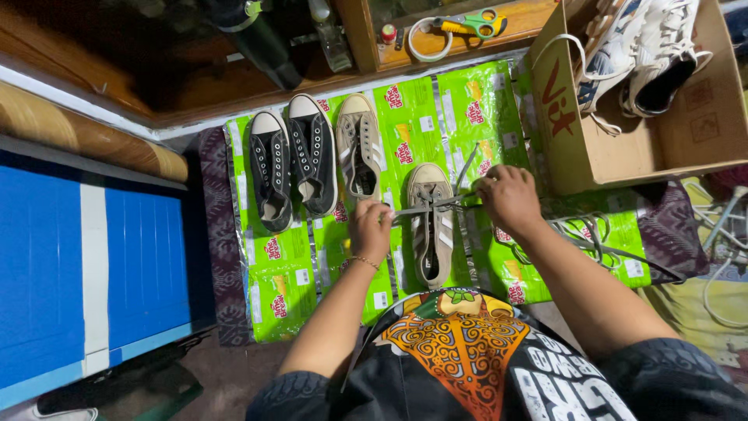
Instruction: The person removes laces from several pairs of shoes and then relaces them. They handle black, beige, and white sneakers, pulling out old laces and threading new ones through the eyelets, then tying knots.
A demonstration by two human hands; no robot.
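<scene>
The left hand (pixel 372 228) and the right hand (pixel 508 196) each pinch one end of a flat grey shoelace (pixel 427 206), fingers closed on it. The lace crosses a beige striped canvas sneaker (pixel 431 234), lying on a green printed plastic mat (pixel 405 117) beside its matching beige sneaker (pixel 359 148) and two black canvas sneakers (pixel 292 168).

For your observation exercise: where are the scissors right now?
In the head view, the scissors lie at the top on the wooden ledge, beside a roll of tape, left of the cardboard box.

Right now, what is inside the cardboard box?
The cardboard box holds white shoes with loose laces; its bottom is otherwise bare. What lies under the shoes is hidden.
</scene>
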